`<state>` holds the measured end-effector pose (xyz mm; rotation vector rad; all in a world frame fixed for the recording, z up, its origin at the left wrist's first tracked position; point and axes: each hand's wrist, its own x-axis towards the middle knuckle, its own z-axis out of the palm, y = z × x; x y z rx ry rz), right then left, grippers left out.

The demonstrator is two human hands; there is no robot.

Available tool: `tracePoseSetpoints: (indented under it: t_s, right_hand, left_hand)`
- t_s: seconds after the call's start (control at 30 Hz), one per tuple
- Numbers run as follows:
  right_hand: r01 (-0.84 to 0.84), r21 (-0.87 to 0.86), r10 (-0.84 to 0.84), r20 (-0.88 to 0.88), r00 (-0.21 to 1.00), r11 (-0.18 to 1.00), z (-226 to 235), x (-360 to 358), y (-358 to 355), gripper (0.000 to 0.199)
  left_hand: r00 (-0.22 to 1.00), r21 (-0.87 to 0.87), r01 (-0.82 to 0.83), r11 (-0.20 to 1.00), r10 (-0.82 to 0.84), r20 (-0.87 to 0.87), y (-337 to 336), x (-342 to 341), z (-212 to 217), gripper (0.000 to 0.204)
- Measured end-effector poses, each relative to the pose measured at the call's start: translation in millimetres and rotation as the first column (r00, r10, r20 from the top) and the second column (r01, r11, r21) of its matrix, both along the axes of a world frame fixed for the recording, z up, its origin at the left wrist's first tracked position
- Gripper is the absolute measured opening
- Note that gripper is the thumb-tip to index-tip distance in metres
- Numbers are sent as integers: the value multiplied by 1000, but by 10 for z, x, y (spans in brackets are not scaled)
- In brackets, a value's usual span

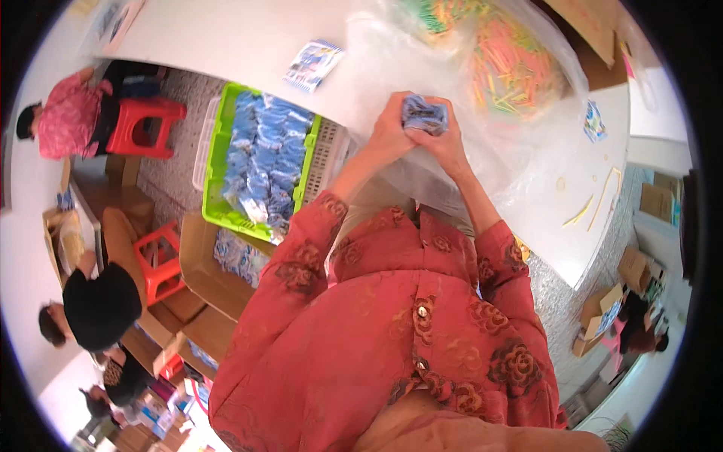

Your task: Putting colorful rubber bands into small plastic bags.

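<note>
Above the near edge of the white table (226, 34), both my hands are closed around a small stack of blue packets (424, 113). My left hand (391, 124) wraps its left side, and my right hand (446, 143) grips the right side and the near end. The packets' ends face up between my fingers and thumbs. Under and beyond my hands spreads a clear plastic sheet or bag (384, 56), with a heap of thin pink, yellow and green strips (512, 64) on it. A flat blue-and-white packet (313, 65) lies on the table to the left.
At left, a lime-green crate (213, 181) holds many blue packets, beside an open cardboard box (215, 260) with more. Another packet (594, 122) and loose yellow strips (578, 212) lie on the table's right. Red stools (151, 124) and several seated people are farther left.
</note>
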<state>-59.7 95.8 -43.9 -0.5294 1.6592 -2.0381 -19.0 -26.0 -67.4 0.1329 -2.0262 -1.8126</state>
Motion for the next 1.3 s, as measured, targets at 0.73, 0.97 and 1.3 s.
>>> tracePoseSetpoints:
  t_s: [0.73,0.97,1.3]
  right_hand:
    - [-84,361,236,-400,886,929,364,259,-55,37]
    - [-141,384,268,-302,915,913,158,281,139,24]
    - [-192,344,276,-216,937,919,104,315,17,15]
  left_hand:
    - [884,-101,-358,928,372,285,-1432,1609,116,55]
    - [710,-217,-420,881,468,526,-2098,3002,-130,48]
    - [661,-144,-288,947,305,685,-2299,3582,-947,55]
